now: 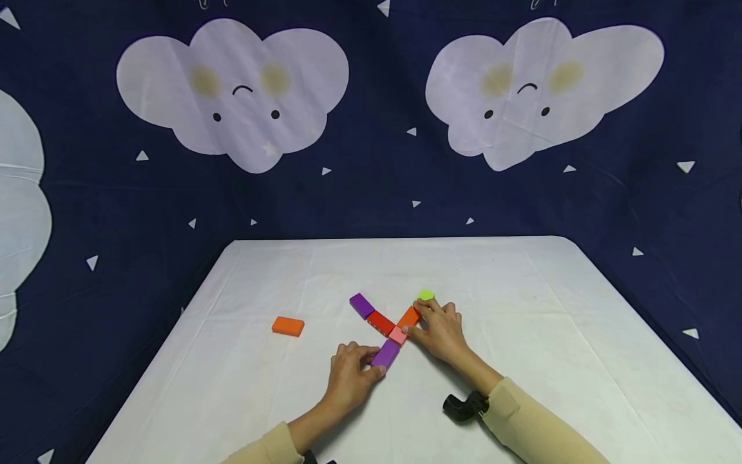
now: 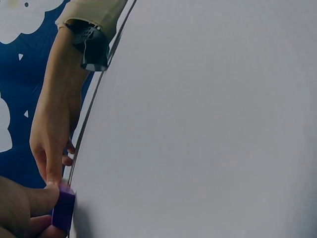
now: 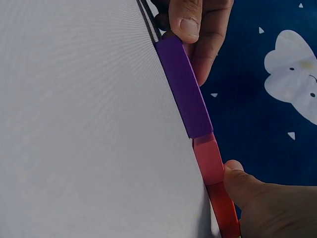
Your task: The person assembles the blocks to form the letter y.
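Note:
My left hand [image 1: 349, 377] grips the near purple block [image 1: 386, 354] between thumb and fingers at its lower end. The block's upper end meets a small pink block [image 1: 397, 335], which shows clearly in the right wrist view. My right hand [image 1: 442, 330] is at an orange block [image 1: 409, 316], thumb at its lower end beside the pink block and index finger at its upper end. Beyond that fingertip a lime-green block [image 1: 426, 294] lies partly covered. From the pink block a red block [image 1: 380, 323] and another purple block [image 1: 362, 305] run up and left, forming a Y.
A separate orange block [image 1: 288, 326] lies flat on the white table [image 1: 243, 374], left of the Y. A dark blue cloth [image 1: 382, 193] with clouds hangs behind. A black wrist device [image 1: 464, 407] sits at the right sleeve.

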Motion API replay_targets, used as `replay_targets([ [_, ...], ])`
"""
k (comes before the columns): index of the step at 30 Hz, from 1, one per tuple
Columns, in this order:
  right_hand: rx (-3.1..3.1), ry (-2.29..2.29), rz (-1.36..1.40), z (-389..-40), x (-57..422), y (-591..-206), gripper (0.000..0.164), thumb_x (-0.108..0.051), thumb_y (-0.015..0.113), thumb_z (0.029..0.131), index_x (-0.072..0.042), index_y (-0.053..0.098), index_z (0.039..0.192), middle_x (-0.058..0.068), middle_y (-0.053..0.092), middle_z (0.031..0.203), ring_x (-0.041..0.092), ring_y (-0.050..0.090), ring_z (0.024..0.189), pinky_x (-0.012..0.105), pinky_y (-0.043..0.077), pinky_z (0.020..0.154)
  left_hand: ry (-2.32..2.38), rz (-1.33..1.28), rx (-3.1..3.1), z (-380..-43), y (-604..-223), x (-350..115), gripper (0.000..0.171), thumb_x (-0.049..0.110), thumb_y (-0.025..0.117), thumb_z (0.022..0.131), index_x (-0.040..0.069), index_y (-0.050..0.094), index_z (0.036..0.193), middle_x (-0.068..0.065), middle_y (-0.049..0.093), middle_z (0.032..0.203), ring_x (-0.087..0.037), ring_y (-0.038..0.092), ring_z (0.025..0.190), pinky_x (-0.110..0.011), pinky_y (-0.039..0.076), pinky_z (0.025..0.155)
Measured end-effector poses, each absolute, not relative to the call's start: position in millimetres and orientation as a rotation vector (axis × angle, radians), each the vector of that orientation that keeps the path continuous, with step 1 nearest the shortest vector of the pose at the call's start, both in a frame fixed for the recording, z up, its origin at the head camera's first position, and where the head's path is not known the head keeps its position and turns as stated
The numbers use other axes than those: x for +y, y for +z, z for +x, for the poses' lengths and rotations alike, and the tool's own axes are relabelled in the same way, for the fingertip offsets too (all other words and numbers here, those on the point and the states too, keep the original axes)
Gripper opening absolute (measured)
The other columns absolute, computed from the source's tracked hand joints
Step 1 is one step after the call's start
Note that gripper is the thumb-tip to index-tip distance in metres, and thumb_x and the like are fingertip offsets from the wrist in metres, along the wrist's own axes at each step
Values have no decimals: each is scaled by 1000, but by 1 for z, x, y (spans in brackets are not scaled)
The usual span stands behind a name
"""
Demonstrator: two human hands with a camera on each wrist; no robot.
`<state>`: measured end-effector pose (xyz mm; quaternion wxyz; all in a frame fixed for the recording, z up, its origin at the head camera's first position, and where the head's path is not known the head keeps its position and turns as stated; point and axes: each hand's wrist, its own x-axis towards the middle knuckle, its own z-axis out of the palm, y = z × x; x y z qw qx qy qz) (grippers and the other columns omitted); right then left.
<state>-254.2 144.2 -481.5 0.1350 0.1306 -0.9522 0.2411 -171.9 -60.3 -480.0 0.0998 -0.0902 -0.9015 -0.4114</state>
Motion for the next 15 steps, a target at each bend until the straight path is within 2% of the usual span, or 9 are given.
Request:
replay_targets([
  [15,-2763,696,371,-255,144,-483,63,-47,72,76,-10,60,127,4,58,130,26,40,89,36,28,72,-1226,-226,-2634,-172,-482,-52,34,18,79,70,9,71,102,1,62,81,-7,40,76,-26,26,70],
])
